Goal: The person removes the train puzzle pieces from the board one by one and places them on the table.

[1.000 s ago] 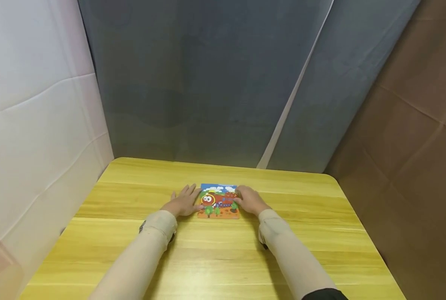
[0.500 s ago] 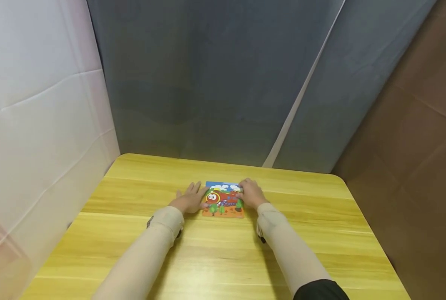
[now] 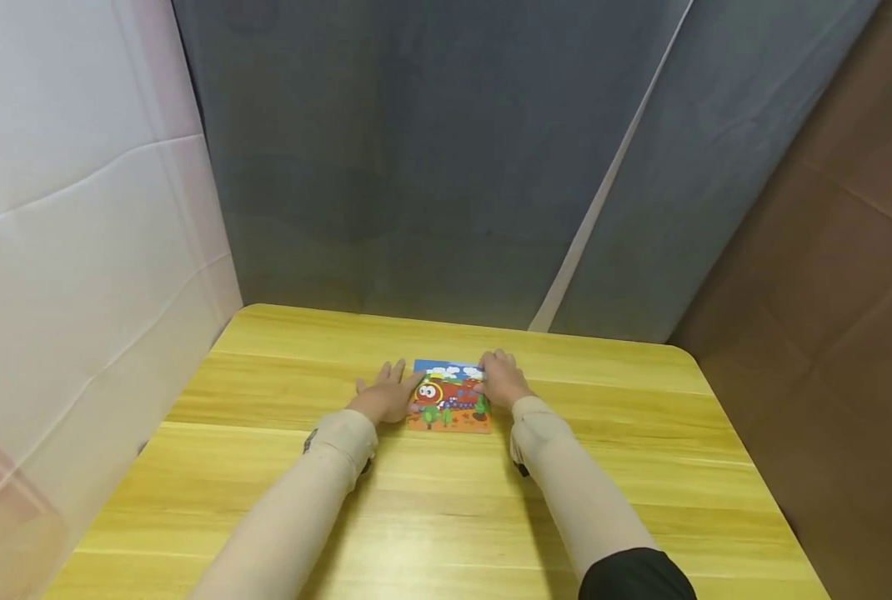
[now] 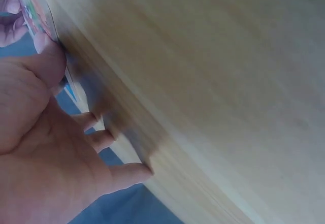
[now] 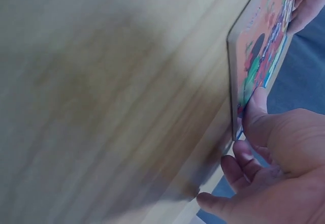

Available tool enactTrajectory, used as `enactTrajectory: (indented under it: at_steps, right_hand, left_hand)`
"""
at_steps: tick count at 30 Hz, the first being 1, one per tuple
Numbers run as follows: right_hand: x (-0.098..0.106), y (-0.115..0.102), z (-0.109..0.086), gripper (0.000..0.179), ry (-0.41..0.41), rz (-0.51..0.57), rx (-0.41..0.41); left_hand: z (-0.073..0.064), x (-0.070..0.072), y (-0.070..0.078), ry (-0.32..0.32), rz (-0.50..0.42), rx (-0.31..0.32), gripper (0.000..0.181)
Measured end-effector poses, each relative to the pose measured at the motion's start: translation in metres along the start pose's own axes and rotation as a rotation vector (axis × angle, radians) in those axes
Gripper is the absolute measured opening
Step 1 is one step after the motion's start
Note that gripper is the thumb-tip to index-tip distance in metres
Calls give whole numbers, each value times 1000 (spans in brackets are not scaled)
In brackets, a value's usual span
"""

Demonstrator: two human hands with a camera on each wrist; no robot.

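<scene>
A small square picture board (image 3: 453, 417) lies flat on the wooden table, printed with a red cartoon train, clouds and green trees. My left hand (image 3: 388, 398) rests at its left side with the fingers straight and spread. In the left wrist view, that thumb lies on the board (image 4: 38, 5) and the outer fingertips touch the table. My right hand (image 3: 504, 383) holds the board's right side, fingers bent. The right wrist view shows its thumb on the printed face of the board (image 5: 256, 46) and the other fingers curled beside the thick edge.
The yellow wood-grain table (image 3: 431, 517) has rounded far corners. A dark grey curtain (image 3: 416, 167) hangs behind it, with a white cloth (image 3: 78, 250) on the left and a brown one (image 3: 829, 292) on the right.
The head view has shifted slightly, so table and hands sit a little differently in it. Both hands keep their places at the board's sides; the right fingers reach slightly farther up its edge.
</scene>
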State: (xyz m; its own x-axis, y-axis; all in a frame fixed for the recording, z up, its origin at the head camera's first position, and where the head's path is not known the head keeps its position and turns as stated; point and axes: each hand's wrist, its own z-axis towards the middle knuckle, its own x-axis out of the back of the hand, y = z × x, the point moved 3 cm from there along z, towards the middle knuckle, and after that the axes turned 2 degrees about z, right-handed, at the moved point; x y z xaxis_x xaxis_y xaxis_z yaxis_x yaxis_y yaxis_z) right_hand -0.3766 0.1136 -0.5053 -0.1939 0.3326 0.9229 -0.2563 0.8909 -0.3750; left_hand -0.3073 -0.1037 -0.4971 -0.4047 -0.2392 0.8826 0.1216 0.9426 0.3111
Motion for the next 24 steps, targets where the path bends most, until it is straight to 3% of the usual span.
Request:
enactTrajectory:
  at_steps: [16, 24]
  right_hand:
    - [1, -1, -2, 37, -25, 65, -70]
    - [5, -8, -4, 39, -21, 101, -106]
  left_hand:
    - [-2, -7, 5, -10, 15, 38, 72]
    - [11, -14, -1, -9, -20, 61, 70]
